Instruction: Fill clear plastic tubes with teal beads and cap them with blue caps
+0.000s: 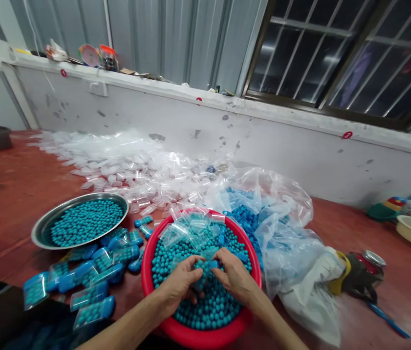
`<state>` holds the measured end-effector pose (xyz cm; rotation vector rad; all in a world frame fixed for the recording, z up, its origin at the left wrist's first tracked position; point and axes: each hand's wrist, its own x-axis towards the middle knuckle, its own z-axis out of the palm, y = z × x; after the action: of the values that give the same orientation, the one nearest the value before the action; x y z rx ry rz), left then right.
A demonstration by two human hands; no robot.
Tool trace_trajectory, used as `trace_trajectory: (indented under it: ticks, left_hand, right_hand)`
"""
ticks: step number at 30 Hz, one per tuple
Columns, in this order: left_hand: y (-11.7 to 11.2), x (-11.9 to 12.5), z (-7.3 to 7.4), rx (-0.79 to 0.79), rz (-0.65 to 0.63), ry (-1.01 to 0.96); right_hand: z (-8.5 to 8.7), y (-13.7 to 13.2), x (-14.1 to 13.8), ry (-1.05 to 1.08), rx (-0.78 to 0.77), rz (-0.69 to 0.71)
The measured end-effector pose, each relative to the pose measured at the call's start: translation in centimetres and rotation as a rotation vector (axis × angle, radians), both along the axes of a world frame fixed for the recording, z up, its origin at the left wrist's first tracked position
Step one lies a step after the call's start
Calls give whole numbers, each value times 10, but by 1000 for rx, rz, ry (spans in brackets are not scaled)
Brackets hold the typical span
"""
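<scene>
Both hands meet over a red basin [147, 272] heaped with small teal beads [209, 311]. My left hand [179, 282] is closed round a small clear plastic case with teal beads [202, 267] in it. At the case's end, my right hand [234, 277] pinches a blue cap [213, 264]; whether the cap is seated on the case cannot be made out. Several clear empty cases [191, 231] lie on the beads at the basin's far side, with a few blue caps [222, 238] among them.
Left of the basin, filled blue-capped cases [92, 296] lie piled near a metal bowl of beads [35, 236]. Loose clear cases [118, 160] spread along the wall. A plastic bag [282, 194] with blue caps, a white cloth sack [315, 301] and a blue pen [389, 321] are to the right.
</scene>
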<state>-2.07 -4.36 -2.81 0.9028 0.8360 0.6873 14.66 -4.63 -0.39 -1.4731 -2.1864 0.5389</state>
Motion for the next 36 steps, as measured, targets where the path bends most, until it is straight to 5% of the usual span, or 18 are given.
trace_trajectory:
  ticks: [4,8,12,17,26,32,36]
  left_hand:
    - [-1,1,1,42,-17,18]
    - [-3,3,3,63,-2,72]
    - [-4,5,2,60,55,151]
    - [-2,2,1,-16,14,52]
    - [-3,2,3,176,78,6]
    - [-2,0,-1,254,177,115]
    - [-4,0,1,243,145,139]
  right_hand:
    - [-6,7,1,237,-215,18]
    - [-4,6,-8,-99,50,-73]
    - [7,-1,-19,-346,72,85]
    - [17,1,-4,-46,-93,250]
    - [-6,20,1,536,-299,39]
    - [7,11,-13,357,-136,101]
    - [19,2,-1,252,-159,214]
